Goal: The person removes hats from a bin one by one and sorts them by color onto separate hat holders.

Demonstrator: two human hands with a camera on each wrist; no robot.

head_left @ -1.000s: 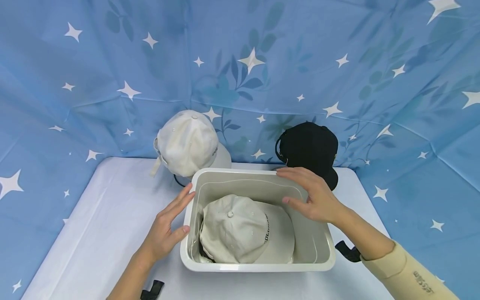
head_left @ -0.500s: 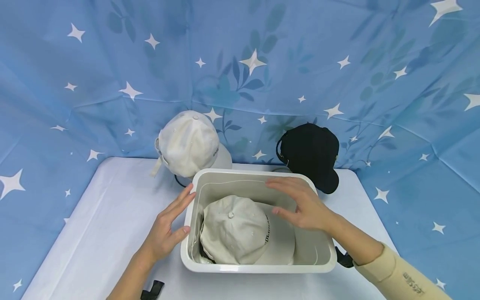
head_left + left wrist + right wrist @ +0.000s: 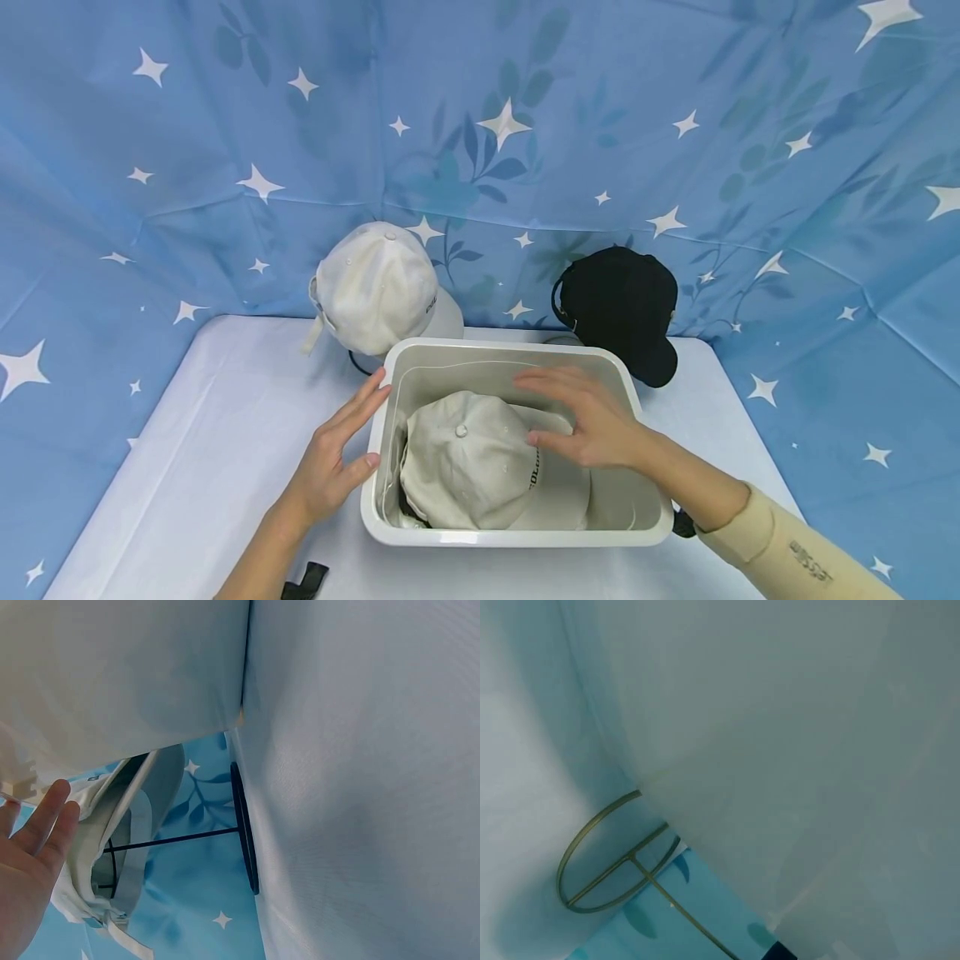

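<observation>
Open left hand [image 3: 330, 458] rests flat against the smooth plastic bin's [image 3: 420, 533] outer left wall on the table [image 3: 195, 450], while the open right hand [image 3: 592, 421] hovers, fingers spread, over the soft beige cap [image 3: 468, 462] inside.

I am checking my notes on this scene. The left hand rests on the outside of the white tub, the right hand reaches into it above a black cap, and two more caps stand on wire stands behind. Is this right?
Not quite. The cap inside the white tub is beige, not black, as the head view shows. The black cap is one of the two behind, beside a white cap. The left hand and right hand are as you wrote.
</observation>
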